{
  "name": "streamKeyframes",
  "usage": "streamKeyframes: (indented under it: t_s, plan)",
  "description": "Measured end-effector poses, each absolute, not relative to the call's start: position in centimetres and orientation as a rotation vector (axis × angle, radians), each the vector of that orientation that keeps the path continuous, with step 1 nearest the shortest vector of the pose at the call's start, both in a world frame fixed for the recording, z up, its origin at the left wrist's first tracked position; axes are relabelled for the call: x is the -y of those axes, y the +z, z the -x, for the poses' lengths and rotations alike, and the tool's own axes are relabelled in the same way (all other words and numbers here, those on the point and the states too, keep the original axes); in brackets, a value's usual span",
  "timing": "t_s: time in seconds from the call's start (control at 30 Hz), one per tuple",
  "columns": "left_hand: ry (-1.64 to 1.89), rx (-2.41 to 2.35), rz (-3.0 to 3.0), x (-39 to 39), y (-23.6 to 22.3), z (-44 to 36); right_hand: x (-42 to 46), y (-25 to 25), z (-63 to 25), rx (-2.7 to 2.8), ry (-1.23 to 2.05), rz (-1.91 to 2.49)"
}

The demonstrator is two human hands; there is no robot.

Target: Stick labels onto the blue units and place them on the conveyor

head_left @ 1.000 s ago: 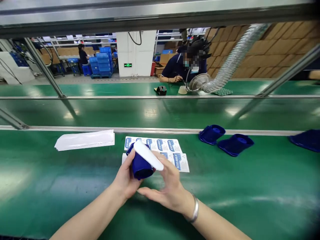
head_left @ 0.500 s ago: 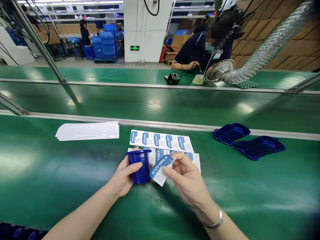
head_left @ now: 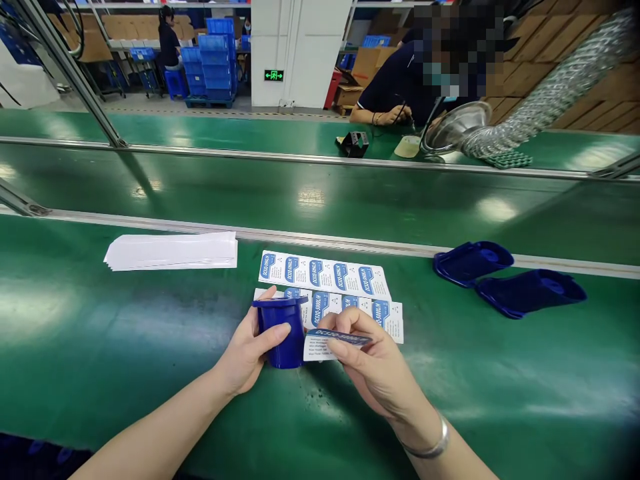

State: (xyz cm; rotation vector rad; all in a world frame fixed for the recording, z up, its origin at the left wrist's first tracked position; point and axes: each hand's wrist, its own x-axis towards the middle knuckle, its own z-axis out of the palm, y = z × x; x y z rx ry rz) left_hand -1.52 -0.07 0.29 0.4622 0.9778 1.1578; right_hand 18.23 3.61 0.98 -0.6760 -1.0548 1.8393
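Observation:
My left hand [head_left: 253,347] is wrapped round a dark blue plastic cup-shaped housing [head_left: 286,337], its wide rim facing up. Between thumb and fingers, my right hand [head_left: 363,353] pinches a blue-and-white printed label [head_left: 323,345]. The label is bent and its left edge is close beside the housing's right side; whether they touch I cannot tell. Behind both hands lie an upper label sheet [head_left: 325,275] and a lower label sheet [head_left: 393,323], the lower one partly hidden by the housing and my right fingers.
A stack of white paper strips [head_left: 173,252] lies at the left. Two dark blue plastic parts [head_left: 473,261] rest at the right near the metal rail [head_left: 350,245]. Across the bench, a co-worker [head_left: 395,87] leans near a silver duct [head_left: 540,100]. Dark blue parts [head_left: 40,457] show at the lower left.
The label in my right hand has turned from slanting to nearly level and now bends. My left hand keeps its hold on the housing. The camera view has tipped slightly downward.

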Motion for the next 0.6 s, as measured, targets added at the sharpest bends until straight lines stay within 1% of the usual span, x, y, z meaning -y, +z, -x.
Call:
streamKeyframes:
  t_s: [0.23, 0.4, 0.6]
  plan:
    - [1.226, -0.99, -0.593, -0.04, 0.32, 1.29, -2.88, 1.2, -17.85, 1.055, 1.856, 0.749]
    - [1.209, -0.994, -0.627, 0.09, 0.38, 1.39, -2.74, 0.98, -17.84, 1.031, 1.941, 0.785]
    - [1.188, -0.999, -0.669, 0.3, 0.95, 1.33, -2.83, 0.8, -17.95, 1.095, 1.909, 0.786]
